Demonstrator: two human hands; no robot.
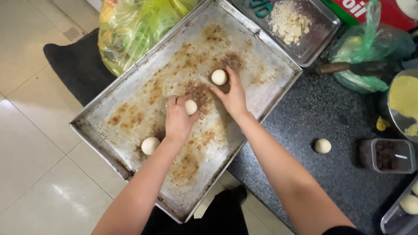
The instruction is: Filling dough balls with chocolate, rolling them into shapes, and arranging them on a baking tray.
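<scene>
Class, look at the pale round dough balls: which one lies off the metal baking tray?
The pale round dough ball lying alone on the dark speckled counter, right of the tray. The other three sit on the tray, two at the hands.

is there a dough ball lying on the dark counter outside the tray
Yes, one dough ball sits alone on the dark counter, right of the tray.

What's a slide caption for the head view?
Left hand and right hand each place a dough ball on a stained baking tray.
</scene>
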